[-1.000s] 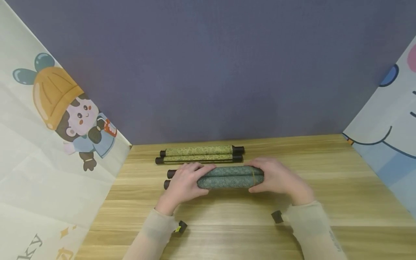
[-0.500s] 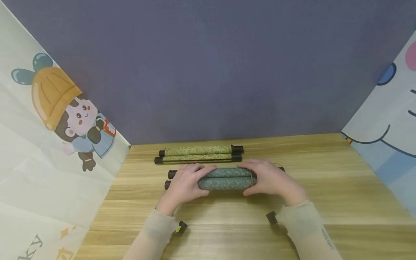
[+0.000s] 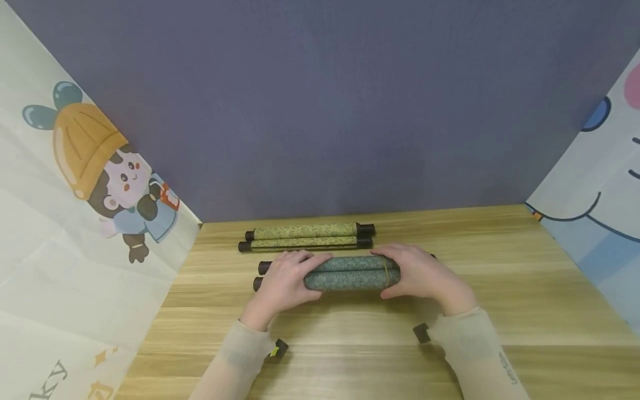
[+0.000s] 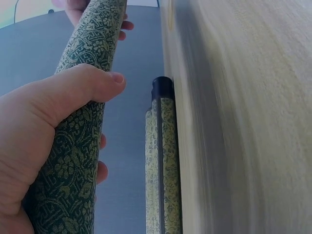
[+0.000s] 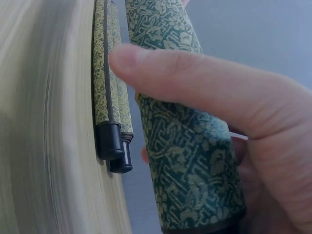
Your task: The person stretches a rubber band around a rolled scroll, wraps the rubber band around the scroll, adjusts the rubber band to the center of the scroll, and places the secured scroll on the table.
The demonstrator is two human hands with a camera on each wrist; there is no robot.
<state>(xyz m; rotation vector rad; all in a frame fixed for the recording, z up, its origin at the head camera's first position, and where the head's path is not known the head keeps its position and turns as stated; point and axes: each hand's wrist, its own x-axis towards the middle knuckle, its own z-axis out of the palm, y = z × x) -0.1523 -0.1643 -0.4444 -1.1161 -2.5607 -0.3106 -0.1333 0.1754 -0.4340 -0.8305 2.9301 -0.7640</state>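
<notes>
Behind the yellow rolls on the wooden bench is a purple-grey wall. Two green rolls sit side by side just in front of the yellow rolls. The left hand and right hand wrap around them, one near each end. Lengthwise, the green rolls point left and right, like the yellow rolls.

front rolls: green, pale floral (dark ends) | rear rolls: yellow-green floral
</notes>
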